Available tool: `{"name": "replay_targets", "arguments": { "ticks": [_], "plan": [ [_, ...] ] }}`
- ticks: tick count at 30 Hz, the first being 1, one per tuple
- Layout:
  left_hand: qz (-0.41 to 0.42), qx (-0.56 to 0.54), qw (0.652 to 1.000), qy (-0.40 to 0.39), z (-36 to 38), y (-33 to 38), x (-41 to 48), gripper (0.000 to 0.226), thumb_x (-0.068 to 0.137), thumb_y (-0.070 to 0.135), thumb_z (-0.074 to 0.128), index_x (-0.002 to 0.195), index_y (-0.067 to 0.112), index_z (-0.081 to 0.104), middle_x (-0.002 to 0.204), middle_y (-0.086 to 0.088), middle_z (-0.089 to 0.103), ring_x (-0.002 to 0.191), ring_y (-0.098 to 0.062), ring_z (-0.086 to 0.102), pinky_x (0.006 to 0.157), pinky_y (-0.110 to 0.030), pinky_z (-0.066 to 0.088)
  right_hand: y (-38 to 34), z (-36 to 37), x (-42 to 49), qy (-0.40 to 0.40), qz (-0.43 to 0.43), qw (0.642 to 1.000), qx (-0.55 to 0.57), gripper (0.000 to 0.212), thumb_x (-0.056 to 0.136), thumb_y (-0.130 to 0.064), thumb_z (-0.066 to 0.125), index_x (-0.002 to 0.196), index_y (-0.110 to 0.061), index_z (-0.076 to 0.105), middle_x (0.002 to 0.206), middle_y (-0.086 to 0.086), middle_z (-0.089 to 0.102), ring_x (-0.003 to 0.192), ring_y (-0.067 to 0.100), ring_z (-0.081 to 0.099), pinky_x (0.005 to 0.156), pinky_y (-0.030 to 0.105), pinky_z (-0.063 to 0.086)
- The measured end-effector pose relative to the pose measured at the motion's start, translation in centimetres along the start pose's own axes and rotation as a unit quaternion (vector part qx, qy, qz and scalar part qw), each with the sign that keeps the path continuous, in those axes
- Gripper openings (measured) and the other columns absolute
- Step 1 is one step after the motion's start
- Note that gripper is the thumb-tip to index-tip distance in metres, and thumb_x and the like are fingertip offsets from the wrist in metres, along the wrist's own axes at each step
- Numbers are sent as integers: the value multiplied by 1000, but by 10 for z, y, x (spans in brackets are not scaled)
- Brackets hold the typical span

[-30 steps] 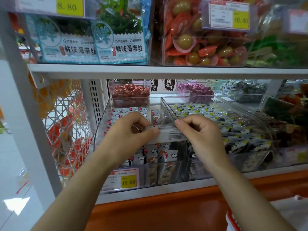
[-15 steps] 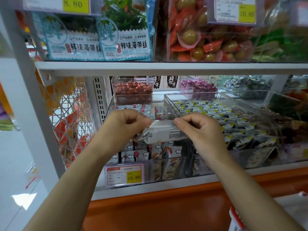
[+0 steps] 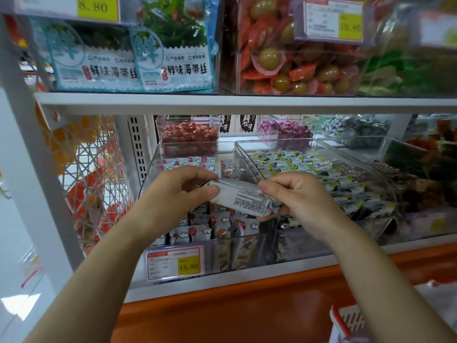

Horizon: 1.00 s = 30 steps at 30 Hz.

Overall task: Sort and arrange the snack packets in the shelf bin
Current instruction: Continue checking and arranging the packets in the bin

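Observation:
Both hands hold one silver-white snack packet (image 3: 241,198) with small printed text, above the front of a clear shelf bin (image 3: 158,157). My left hand (image 3: 173,194) pinches its left end between thumb and fingers. My right hand (image 3: 300,198) grips its right end, fingers curled round it. The packet lies roughly level, tilted down to the right. Below it the bin holds several white packets with red and cloud prints (image 3: 205,230), standing in rows. A price tag reading 15.80 (image 3: 174,263) hangs on the bin's front.
A second clear bin (image 3: 385,191) of grey, black and yellow packets stands to the right. Small boxes of red (image 3: 188,132) and purple (image 3: 284,129) sweets sit behind. The upper shelf board (image 3: 222,102) hangs just overhead. A wire rack (image 3: 91,184) is at the left, a red-rimmed basket (image 3: 346,323) at lower right.
The packet has been turned between my hands, so its printed side shows more and its right end dips lower. Both hands stay at the bin's front.

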State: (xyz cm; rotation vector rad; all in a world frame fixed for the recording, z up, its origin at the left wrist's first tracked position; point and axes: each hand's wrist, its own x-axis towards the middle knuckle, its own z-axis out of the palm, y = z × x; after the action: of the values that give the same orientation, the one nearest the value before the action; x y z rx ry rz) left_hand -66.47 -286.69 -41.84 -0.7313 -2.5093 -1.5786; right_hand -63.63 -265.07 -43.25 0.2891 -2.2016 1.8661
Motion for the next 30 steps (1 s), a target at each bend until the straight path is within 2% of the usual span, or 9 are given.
{"name": "replay_targets", "arguments": {
  "ticks": [5,8,10,15,18,21,25,27,30],
  "plan": [
    [10,19,999,23,5,-2,2,14,89,24,58,99,32,65,88,11,67,81,1,61,65,-4,46,4,5,1,2,10,997,83,16,74,-21,64,70,-8,72,73,8,73,66,22,71,48,26,56],
    [4,20,998,53,10,-5,4,15,92,24,54,91,32,67,90,-5,69,87,-24,65,85,-42,53,6,12,2,30,0,994,103,27,72,-31,63,76,-6,72,78,8,74,73,21,72,54,24,57],
    [-6,9,996,90,14,-5,5,21,93,22,53,80,34,65,86,-11,69,85,-32,65,84,-52,52,5,18,1,39,-17,992,116,33,71,-38,63,85,-9,72,86,8,74,80,20,71,61,23,58],
    [-35,-31,987,152,20,-8,9,22,92,24,55,73,26,67,66,6,70,68,-12,68,74,-38,58,6,24,1,29,-71,997,-17,42,79,-21,70,119,-23,60,108,0,69,95,15,68,86,32,55],
    [-40,-39,988,146,27,-4,12,27,92,28,54,74,13,68,63,3,70,60,-10,68,66,-32,59,3,25,4,62,-92,994,0,30,86,-7,62,112,-22,62,100,6,69,85,14,69,75,28,58],
    [-47,-58,988,134,32,-1,21,31,95,33,47,79,14,65,72,-4,70,68,-19,69,70,-40,59,1,17,9,119,-84,989,24,15,87,-9,62,96,-21,66,92,8,69,74,13,70,61,21,57],
    [0,114,988,102,36,-4,52,30,99,27,40,114,12,61,97,-13,65,90,-30,61,72,-34,47,4,6,21,230,-38,967,103,9,88,-11,63,95,-5,64,88,9,64,70,14,69,59,21,56],
    [21,197,979,56,38,-10,77,32,99,20,39,120,5,56,108,-16,62,97,-29,57,74,-28,38,4,4,26,258,-18,957,134,11,88,-12,62,96,-4,62,90,10,62,69,17,69,62,22,56],
    [15,289,957,-31,45,-21,111,33,99,21,36,117,-1,54,115,-21,58,97,-30,55,84,-35,45,7,0,32,273,-8,950,152,13,89,-14,62,99,-5,60,93,10,60,66,16,69,63,23,57]
  ]
}}
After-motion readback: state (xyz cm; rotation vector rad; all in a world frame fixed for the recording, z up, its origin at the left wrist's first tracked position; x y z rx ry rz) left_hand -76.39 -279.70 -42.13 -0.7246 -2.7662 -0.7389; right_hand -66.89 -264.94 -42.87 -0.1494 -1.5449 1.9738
